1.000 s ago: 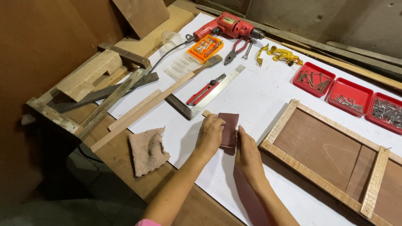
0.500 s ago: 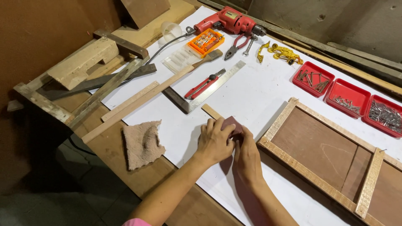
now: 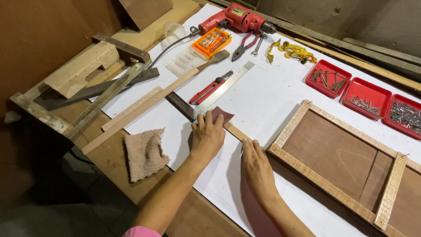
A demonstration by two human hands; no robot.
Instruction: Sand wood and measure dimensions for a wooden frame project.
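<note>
A woodworking shop, seen from above a workbench covered with a white sheet (image 3: 272,101). Beyond the fingertips of the left hand (image 3: 207,136) lie a steel square (image 3: 210,94) and a red utility knife (image 3: 209,87). Farther out sit a red electric drill (image 3: 237,18), pliers (image 3: 244,45) and an orange case of bits (image 3: 212,42). Out past the right hand (image 3: 256,169) are red trays of nails and screws (image 3: 366,97) and a wooden frame (image 3: 346,162). Rough timber offcuts (image 3: 83,70) are stacked to the left.
</note>
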